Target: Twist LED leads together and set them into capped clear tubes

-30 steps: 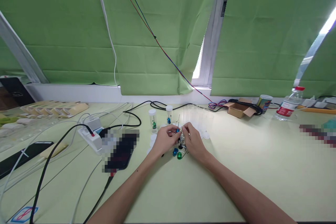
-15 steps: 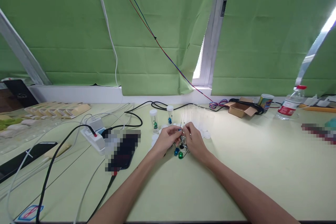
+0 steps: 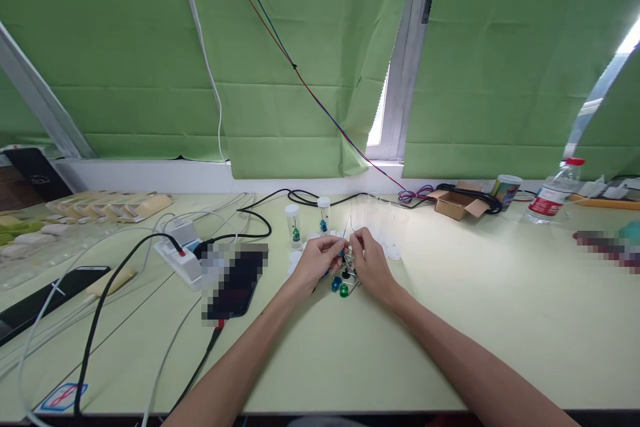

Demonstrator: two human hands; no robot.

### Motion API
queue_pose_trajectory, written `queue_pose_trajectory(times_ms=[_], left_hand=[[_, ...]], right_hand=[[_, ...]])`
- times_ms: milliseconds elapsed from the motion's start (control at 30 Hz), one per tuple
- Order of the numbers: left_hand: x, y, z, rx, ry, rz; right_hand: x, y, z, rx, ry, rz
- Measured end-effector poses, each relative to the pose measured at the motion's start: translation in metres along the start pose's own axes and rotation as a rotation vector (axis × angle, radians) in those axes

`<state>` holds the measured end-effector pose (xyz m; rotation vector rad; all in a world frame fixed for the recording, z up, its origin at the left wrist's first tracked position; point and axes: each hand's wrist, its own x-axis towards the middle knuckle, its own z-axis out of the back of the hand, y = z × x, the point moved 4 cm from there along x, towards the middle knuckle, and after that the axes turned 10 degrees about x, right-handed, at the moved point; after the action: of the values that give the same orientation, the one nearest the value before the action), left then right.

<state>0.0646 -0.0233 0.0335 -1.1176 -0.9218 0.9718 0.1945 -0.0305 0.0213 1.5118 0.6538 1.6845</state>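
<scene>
My left hand point(image 3: 315, 263) is closed, thumb and fingertips pinching a small blue piece with thin metal legs, mostly hidden by the fingers. My right hand point(image 3: 371, 261) meets it from the other side, fingertips closed at a thin wire point(image 3: 351, 221) that sticks up between the hands. Below the fingers lies a pile of small parts with metal legs, among them a blue piece point(image 3: 337, 283), a green piece point(image 3: 344, 290) and a black one point(image 3: 345, 274). Beyond the hands stand two clear capped vials, one with a green piece point(image 3: 296, 234) inside, the other with a blue piece point(image 3: 323, 225).
Several clear tubes point(image 3: 385, 213) and white caps point(image 3: 394, 253) lie behind my right hand. Left are a phone point(image 3: 243, 283), a white power strip point(image 3: 183, 265) and cables. An open cardboard box point(image 3: 456, 203), a printed cup point(image 3: 506, 190) and a water bottle point(image 3: 554, 193) stand back right.
The view has shifted slightly, so the table sits a little higher. Both hands stay together over the pile, with only small finger movements; the thin wire now leans a little differently.
</scene>
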Motion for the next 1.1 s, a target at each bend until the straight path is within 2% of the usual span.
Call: queue_pose_trajectory(times_ms=[400,633,1100], left_hand=[[0.001,0.008,0.0,-0.097,0.007,0.045],[0.005,0.015,-0.003,-0.255,0.084,0.091],[0.006,0.015,-0.003,-0.33,0.063,0.131]], right_hand=[[-0.001,-0.002,-0.001,0.009,-0.009,-0.018],[-0.002,-0.003,-0.001,0.017,-0.006,-0.025],[-0.002,0.001,-0.001,0.02,-0.01,-0.016]])
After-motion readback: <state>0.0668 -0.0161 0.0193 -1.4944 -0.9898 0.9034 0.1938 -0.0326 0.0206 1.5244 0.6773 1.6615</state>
